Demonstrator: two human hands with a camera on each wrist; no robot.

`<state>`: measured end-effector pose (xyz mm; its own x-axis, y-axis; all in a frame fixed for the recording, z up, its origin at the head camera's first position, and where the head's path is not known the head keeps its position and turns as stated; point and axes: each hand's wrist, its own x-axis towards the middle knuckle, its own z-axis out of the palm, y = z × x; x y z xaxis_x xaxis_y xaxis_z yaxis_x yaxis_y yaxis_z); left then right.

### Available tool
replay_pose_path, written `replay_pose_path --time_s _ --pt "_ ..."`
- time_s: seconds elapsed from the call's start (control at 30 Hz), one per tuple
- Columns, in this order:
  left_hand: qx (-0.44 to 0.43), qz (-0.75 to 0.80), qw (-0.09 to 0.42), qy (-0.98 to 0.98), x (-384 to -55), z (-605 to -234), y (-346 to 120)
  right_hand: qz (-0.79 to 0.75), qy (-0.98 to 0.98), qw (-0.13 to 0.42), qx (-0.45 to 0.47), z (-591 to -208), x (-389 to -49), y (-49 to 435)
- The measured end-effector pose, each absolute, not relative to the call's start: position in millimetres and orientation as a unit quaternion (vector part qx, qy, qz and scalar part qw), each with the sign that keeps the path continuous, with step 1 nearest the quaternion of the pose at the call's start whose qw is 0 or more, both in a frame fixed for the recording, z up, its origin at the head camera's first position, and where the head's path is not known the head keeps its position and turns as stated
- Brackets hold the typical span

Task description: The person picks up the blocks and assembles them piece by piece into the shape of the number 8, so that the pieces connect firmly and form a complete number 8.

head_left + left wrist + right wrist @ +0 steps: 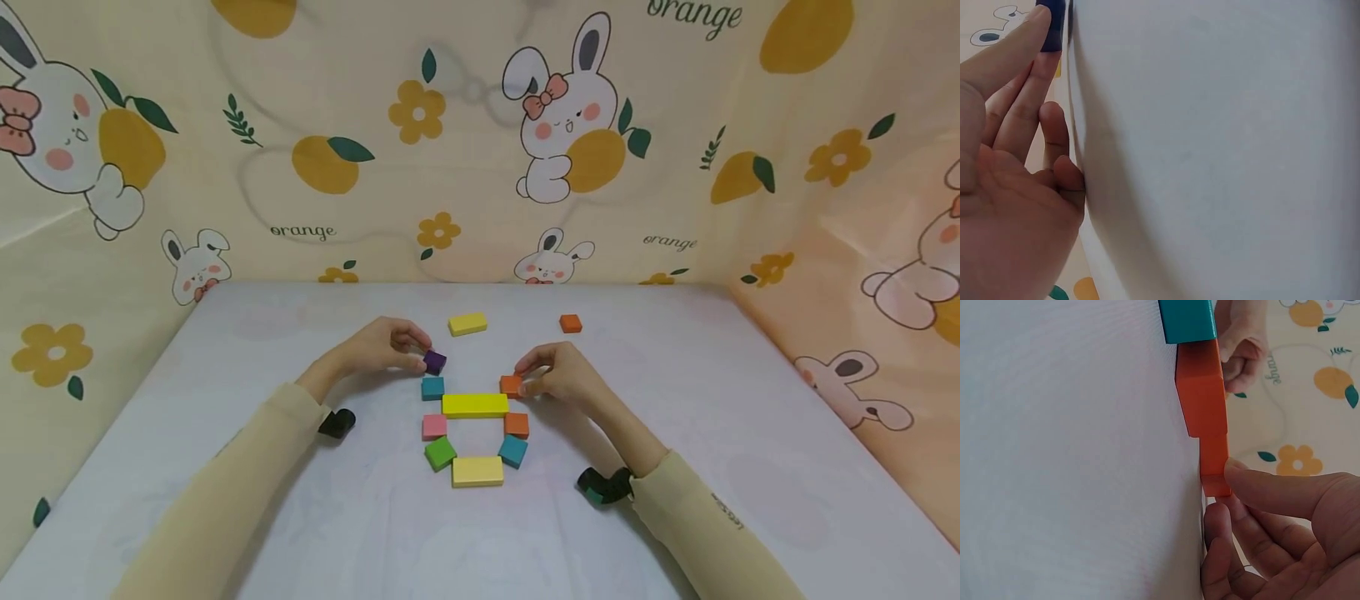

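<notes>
My left hand (381, 345) pinches a purple block (435, 362) between thumb and fingers, just beyond a teal block (432, 388). In the left wrist view the block looks dark blue (1054, 28) at the fingertips. On the other side, my right hand (564, 377) pinches a small orange block (510, 386) by the far right corner of a long bright yellow block (475, 406). Nearer me, another orange block (516, 425) and a blue block (513, 451) continue the right side. Pink (434, 427) and green (440, 453) blocks form the left side, with a pale yellow block (477, 472) at the near end.
Toward the back of the white table (300, 533) lie a yellow block (468, 324) and an orange block (571, 323). A patterned cloth (480, 192) with rabbits and oranges stands behind and at both sides. Dark wrist devices (604, 486) sit by both sleeves.
</notes>
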<state>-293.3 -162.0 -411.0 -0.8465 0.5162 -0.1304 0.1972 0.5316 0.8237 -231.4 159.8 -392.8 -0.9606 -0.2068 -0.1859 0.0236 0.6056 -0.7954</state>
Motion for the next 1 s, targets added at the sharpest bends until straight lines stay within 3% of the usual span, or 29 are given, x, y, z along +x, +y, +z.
replay_pose_path --time_s 1.0 --pt "0.234 0.437 0.199 0.845 -290.1 -411.6 -156.9 -0.448 0.883 0.130 -0.043 -393.5 -230.8 159.8"
